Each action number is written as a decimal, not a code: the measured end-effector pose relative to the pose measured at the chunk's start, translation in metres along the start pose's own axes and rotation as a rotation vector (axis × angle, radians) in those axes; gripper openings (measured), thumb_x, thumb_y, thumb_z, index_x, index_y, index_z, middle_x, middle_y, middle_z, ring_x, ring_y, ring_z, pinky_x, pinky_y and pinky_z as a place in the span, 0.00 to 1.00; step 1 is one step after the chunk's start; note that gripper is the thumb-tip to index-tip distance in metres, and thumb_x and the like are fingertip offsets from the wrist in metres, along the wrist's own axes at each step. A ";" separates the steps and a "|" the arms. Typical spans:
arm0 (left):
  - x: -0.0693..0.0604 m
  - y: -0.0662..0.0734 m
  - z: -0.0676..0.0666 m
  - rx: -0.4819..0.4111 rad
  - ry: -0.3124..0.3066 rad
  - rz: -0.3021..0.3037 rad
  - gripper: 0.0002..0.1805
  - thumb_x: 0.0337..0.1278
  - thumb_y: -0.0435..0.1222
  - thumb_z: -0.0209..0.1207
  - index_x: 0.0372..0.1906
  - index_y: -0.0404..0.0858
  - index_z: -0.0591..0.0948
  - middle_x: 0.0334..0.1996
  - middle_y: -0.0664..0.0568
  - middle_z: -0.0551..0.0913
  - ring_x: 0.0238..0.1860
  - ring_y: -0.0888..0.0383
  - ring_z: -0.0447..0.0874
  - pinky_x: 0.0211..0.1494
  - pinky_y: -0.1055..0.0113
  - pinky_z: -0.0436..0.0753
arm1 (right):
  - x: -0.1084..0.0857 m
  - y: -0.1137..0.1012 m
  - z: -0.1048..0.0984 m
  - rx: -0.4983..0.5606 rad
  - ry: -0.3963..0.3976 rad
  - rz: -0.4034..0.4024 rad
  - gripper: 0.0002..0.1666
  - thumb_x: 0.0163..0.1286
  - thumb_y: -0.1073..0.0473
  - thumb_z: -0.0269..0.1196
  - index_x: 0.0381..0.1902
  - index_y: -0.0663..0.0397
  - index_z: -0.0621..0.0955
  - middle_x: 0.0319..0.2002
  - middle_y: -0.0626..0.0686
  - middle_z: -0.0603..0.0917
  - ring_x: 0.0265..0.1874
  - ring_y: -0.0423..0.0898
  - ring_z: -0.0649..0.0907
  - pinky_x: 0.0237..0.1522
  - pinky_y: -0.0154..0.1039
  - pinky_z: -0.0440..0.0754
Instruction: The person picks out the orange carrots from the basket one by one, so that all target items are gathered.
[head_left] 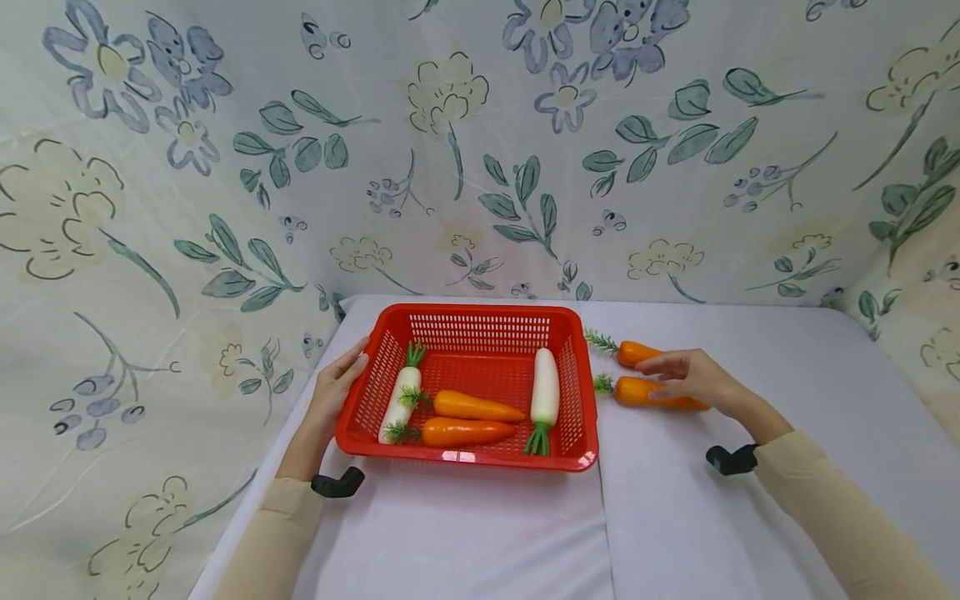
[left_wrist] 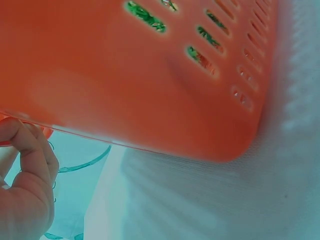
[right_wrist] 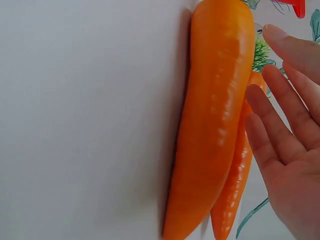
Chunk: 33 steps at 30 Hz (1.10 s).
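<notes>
A red plastic basket (head_left: 465,333) holds two carrots (head_left: 478,407) (head_left: 468,432) lying side by side, with a white radish (head_left: 401,404) at its left and another white radish (head_left: 546,387) at its right. My left hand (head_left: 335,387) grips the basket's left rim; its curled fingers (left_wrist: 35,150) show there in the left wrist view. Beside the basket, two more carrots with green tops lie on the table, a far carrot (head_left: 633,353) and a near carrot (right_wrist: 215,115). Over them hovers my right hand (head_left: 693,379), fingers spread and apart from the carrots in the right wrist view.
A white cloth (head_left: 487,533) covers the table under the basket and carrots. Flower-patterned curtains (head_left: 480,150) hang behind the table and along its left and right sides. Each wrist carries a small black strap piece (head_left: 339,483).
</notes>
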<state>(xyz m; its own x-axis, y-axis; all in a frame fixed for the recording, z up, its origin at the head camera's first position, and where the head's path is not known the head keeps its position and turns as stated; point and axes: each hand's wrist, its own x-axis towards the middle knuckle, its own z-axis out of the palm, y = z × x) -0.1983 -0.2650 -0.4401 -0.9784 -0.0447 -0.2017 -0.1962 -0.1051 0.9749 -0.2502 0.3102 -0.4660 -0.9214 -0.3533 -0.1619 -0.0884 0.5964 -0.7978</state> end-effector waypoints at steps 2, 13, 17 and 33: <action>-0.001 0.001 0.001 0.004 0.001 0.004 0.29 0.75 0.42 0.52 0.76 0.49 0.64 0.72 0.41 0.66 0.53 0.55 0.84 0.53 0.60 0.83 | -0.002 -0.005 -0.002 -0.011 0.016 0.001 0.28 0.64 0.56 0.72 0.60 0.61 0.81 0.61 0.64 0.78 0.61 0.64 0.74 0.58 0.54 0.79; 0.001 -0.001 0.000 0.013 0.000 0.018 0.28 0.76 0.42 0.52 0.76 0.48 0.64 0.72 0.41 0.66 0.53 0.55 0.83 0.52 0.60 0.83 | 0.002 -0.044 -0.015 0.092 0.088 -0.046 0.29 0.69 0.53 0.67 0.65 0.58 0.77 0.62 0.62 0.78 0.62 0.60 0.76 0.57 0.47 0.81; 0.008 -0.008 -0.004 0.000 0.001 0.017 0.29 0.75 0.42 0.53 0.76 0.50 0.64 0.72 0.42 0.66 0.52 0.56 0.84 0.51 0.61 0.84 | 0.004 -0.062 -0.014 0.123 0.110 -0.053 0.32 0.68 0.49 0.68 0.66 0.57 0.76 0.62 0.62 0.78 0.62 0.59 0.76 0.62 0.62 0.73; 0.016 -0.021 -0.011 0.018 0.022 0.040 0.31 0.71 0.49 0.56 0.75 0.54 0.66 0.72 0.44 0.68 0.50 0.58 0.85 0.49 0.62 0.85 | 0.019 -0.139 0.006 0.274 0.025 -0.102 0.31 0.69 0.54 0.68 0.66 0.61 0.75 0.62 0.63 0.78 0.61 0.55 0.78 0.67 0.61 0.67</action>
<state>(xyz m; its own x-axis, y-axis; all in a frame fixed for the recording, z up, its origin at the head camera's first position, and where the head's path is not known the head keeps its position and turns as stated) -0.2092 -0.2748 -0.4650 -0.9838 -0.0707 -0.1645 -0.1583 -0.0850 0.9837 -0.2530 0.2167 -0.3614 -0.9224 -0.3813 -0.0612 -0.0788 0.3409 -0.9368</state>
